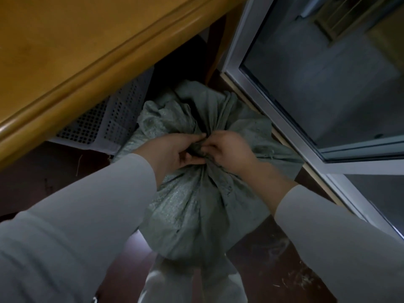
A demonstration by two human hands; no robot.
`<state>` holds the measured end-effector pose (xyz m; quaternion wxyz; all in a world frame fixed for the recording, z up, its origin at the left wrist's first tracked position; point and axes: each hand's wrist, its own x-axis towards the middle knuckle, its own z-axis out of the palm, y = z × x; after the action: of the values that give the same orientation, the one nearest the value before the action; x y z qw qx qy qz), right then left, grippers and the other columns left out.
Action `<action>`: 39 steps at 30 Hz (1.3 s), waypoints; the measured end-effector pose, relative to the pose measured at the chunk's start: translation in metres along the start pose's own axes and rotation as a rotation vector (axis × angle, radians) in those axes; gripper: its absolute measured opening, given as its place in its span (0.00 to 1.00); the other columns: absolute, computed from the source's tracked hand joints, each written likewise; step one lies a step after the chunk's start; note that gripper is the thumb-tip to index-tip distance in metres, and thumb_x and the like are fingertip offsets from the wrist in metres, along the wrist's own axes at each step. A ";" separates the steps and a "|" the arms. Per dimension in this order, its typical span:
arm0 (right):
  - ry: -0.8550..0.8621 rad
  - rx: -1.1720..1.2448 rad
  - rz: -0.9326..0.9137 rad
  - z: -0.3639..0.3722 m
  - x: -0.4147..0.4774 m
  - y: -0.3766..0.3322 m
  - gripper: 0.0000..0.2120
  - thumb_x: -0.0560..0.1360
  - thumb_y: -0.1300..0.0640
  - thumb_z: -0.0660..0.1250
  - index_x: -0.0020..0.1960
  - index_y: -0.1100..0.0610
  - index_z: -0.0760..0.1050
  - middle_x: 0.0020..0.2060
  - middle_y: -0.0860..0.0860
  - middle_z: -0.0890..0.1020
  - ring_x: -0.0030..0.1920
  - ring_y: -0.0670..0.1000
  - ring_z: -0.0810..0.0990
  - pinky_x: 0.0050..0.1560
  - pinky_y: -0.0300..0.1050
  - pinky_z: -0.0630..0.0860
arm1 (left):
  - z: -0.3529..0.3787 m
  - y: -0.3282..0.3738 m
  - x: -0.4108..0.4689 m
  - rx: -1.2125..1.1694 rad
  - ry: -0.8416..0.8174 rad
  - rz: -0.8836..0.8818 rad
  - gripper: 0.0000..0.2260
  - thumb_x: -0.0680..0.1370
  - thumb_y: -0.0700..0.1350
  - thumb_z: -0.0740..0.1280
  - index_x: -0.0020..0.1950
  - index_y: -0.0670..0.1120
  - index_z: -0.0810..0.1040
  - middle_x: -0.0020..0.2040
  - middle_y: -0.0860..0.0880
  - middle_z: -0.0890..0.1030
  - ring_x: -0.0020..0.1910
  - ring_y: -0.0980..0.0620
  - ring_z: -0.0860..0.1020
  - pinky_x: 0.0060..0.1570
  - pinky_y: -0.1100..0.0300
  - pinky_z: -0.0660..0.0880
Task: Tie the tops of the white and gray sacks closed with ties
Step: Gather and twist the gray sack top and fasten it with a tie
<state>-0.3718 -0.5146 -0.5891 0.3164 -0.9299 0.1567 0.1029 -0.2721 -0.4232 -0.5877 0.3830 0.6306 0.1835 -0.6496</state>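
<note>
A full gray woven sack stands on the dark floor in front of me, its top gathered into a bunched neck with loose cloth fanning out behind. My left hand grips the neck from the left, fingers curled round the gathered cloth. My right hand pinches the same bunch from the right, fingertips meeting those of the left hand. A tie cannot be made out between the fingers. Something white, partly hidden under the gray sack, lies near the bottom edge; I cannot tell whether it is the white sack.
A wooden table edge overhangs at the upper left. Under it stands a white perforated plastic crate. A metal-framed glass door runs along the right, close to the sack. Bits of debris lie on the dark red floor.
</note>
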 end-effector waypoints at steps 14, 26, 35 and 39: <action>-0.029 0.771 0.398 0.000 -0.005 0.020 0.11 0.73 0.66 0.67 0.33 0.60 0.76 0.16 0.47 0.74 0.17 0.40 0.70 0.22 0.32 0.70 | -0.004 -0.017 0.004 1.099 0.072 1.128 0.28 0.70 0.49 0.63 0.70 0.45 0.69 0.61 0.44 0.79 0.60 0.47 0.75 0.66 0.64 0.59; 0.063 0.790 0.352 0.018 -0.013 0.025 0.02 0.73 0.66 0.68 0.44 0.64 0.79 0.21 0.47 0.74 0.19 0.40 0.70 0.23 0.31 0.69 | -0.010 -0.051 0.037 0.552 0.213 1.108 0.14 0.66 0.39 0.76 0.50 0.37 0.83 0.52 0.42 0.83 0.50 0.51 0.80 0.55 0.65 0.74; -0.171 0.666 0.448 -0.003 -0.008 0.028 0.13 0.75 0.68 0.59 0.39 0.56 0.78 0.26 0.57 0.76 0.25 0.51 0.73 0.23 0.39 0.68 | 0.004 -0.062 0.053 0.469 0.310 1.158 0.11 0.65 0.39 0.77 0.46 0.39 0.84 0.46 0.52 0.81 0.44 0.64 0.78 0.52 0.69 0.74; -0.228 0.673 0.488 -0.008 -0.003 0.030 0.12 0.74 0.72 0.56 0.47 0.62 0.76 0.30 0.55 0.77 0.21 0.45 0.75 0.19 0.36 0.64 | 0.003 -0.063 0.056 0.462 0.333 1.160 0.10 0.65 0.41 0.77 0.43 0.39 0.84 0.45 0.53 0.81 0.42 0.65 0.78 0.52 0.67 0.75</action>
<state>-0.3839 -0.5414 -0.5982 0.5836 -0.6933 0.3611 0.2200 -0.3150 -0.3994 -0.6565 0.4925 0.7860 -0.2747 -0.2533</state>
